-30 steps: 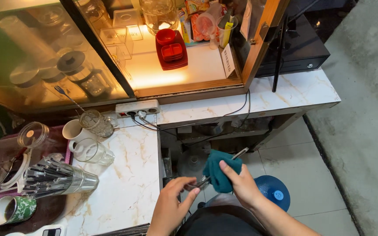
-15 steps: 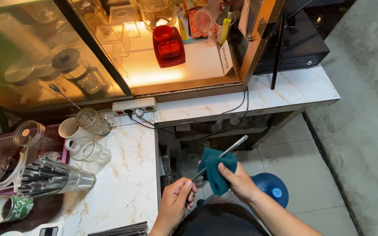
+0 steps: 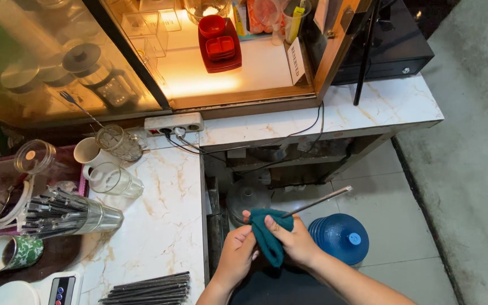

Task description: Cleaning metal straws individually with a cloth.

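- Head view: both hands meet low in the frame, over the gap beside the marble counter [image 3: 159,226].
- The right hand [image 3: 297,243] is closed around a teal cloth [image 3: 266,234], which is wrapped about a thin metal straw [image 3: 317,202]; the straw's free end slants up and to the right.
- The left hand [image 3: 237,255] is pinched shut against the lower side of the cloth; whether it grips the straw's hidden end cannot be told.
- Since a second ago the cloth has slid down the straw toward the left hand: more bare metal now shows past the right hand, and the hands have come together. It looks like one wiping stroke is nearly run out.
- On the counter lie a row of dark straws [image 3: 148,287] and a steel canister [image 3: 72,213] of more, lying on its side.
- A blue water jug [image 3: 340,237] stands on the floor just right of the hands.
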